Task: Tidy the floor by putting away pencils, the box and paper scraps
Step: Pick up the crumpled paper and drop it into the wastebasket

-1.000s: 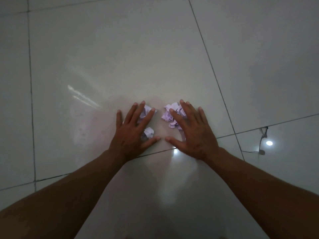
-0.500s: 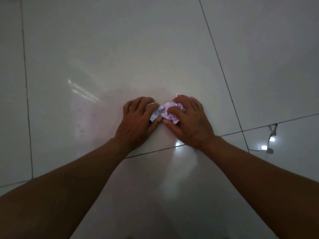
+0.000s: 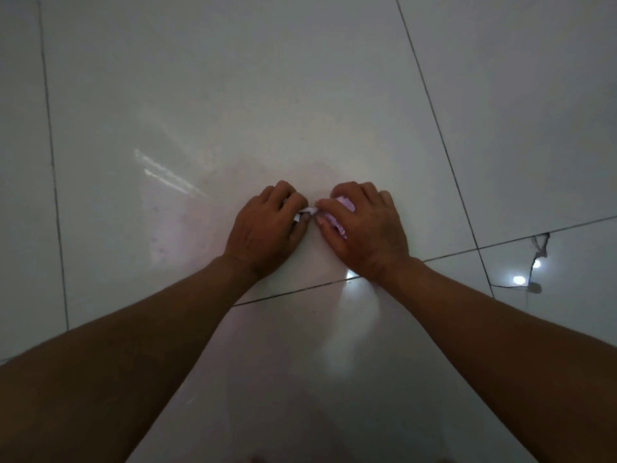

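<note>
Down on the glossy tiled floor [image 3: 233, 95], two hands at work, knuckles up, thumbs nearly touching. Left hand [image 3: 267, 225] curled shut over a white-edged bit of the paper scraps [image 3: 305, 211], only a sliver showing by the thumb. Right hand [image 3: 362, 225] cupped and closed around a lilac wad, visible between thumb and forefinger. Held low and pressed together, probably to rake every loose piece into one gatherable bundle before lifting. Count: two hands, two visible patches of paper, exact number of scraps impossible to tell under the fingers. No pencils, no box in view. One cable with small lights [image 3: 534, 262] reflected off to the right.
</note>
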Tool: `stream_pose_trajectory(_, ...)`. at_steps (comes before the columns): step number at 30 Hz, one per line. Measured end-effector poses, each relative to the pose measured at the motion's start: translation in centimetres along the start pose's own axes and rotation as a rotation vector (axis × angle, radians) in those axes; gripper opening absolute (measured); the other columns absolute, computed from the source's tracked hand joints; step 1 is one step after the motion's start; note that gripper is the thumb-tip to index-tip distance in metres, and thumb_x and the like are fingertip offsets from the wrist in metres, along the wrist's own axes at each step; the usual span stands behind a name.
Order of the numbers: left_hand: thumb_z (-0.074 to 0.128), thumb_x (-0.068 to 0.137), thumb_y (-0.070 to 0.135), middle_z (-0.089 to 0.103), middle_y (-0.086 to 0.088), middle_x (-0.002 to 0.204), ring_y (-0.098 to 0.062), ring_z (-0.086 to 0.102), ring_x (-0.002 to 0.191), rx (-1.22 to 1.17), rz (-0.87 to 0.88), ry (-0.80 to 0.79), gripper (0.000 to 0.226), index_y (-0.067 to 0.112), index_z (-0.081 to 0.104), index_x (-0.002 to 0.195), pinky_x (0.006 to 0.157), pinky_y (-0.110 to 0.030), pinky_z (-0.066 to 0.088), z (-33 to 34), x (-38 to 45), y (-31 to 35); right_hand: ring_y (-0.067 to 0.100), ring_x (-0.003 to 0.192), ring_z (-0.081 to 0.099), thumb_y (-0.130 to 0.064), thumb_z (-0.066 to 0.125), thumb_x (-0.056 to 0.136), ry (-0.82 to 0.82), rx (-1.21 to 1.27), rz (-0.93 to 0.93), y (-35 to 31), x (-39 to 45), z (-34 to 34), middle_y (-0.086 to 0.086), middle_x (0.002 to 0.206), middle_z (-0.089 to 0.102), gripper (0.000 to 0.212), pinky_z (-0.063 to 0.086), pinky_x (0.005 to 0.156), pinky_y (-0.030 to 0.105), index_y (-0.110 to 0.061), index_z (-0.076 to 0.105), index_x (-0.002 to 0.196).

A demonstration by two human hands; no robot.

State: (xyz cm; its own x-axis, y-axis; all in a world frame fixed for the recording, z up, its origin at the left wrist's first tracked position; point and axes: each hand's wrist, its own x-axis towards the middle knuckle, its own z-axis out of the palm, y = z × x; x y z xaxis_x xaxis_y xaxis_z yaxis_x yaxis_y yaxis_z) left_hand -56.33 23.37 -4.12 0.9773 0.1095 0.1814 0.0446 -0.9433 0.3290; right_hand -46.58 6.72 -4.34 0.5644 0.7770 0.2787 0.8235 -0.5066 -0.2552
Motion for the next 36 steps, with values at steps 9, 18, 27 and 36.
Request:
stream_pose_trajectory(9, 0.063, 0.093, 0.039, 0.060, -0.008, 0.064, -0.027, 0.054, 0.054, -0.078, -0.070, 0.032, 0.032, 0.017, 0.055, 0.071, 0.053, -0.026, 0.036, -0.8, 2.1, -1.5, 0.024, 0.055, 0.055, -0.035, 0.063, 0.092, 0.052, 0.042, 0.069, 0.0, 0.4, 0.1, 0.003, 0.066, 0.057, 0.026, 0.033, 0.047, 0.026, -0.019, 0.059, 0.072)
stream_pose_trajectory(18, 0.067, 0.092, 0.034, 0.061, -0.003, 0.054, -0.001, 0.057, 0.045, -0.324, -0.423, 0.127, 0.028, 0.012, 0.061, 0.076, 0.053, -0.017, 0.044, -3.4, 2.7, -3.1, 0.028, 0.045, 0.050, -0.037, 0.063, 0.092, 0.071, 0.234, 0.244, 0.1, 1.3, -1.0, 0.002, 0.050, 0.050, 0.042, 0.030, 0.050, 0.025, -0.026, 0.037, 0.060)
stream_pose_trajectory(27, 0.054, 0.095, 0.043, 0.071, -0.007, 0.066, -0.026, 0.064, 0.058, -0.114, -0.258, -0.060, 0.037, 0.017, 0.070, 0.075, 0.054, -0.027, 0.044, -3.1, 1.1, -1.6, 0.027, 0.097, 0.066, -0.051, 0.050, 0.095, -0.335, 0.234, 0.192, -0.1, 1.4, -2.4, -0.005, 0.109, 0.069, 0.032, 0.047, 0.079, 0.035, -0.038, 0.055, 0.124)
stream_pose_trajectory(36, 0.043, 0.097, 0.051, 0.041, -0.002, 0.052, -0.033, 0.051, 0.051, 0.020, -0.219, -0.137, 0.049, 0.023, 0.032, 0.058, 0.049, -0.029, 0.028, -4.3, 2.4, 0.7, 0.033, 0.083, 0.064, -0.033, 0.051, 0.097, -0.231, 0.267, 0.364, 0.3, 0.8, -4.4, -0.003, 0.090, 0.065, 0.012, 0.043, 0.067, 0.034, -0.024, 0.057, 0.102)
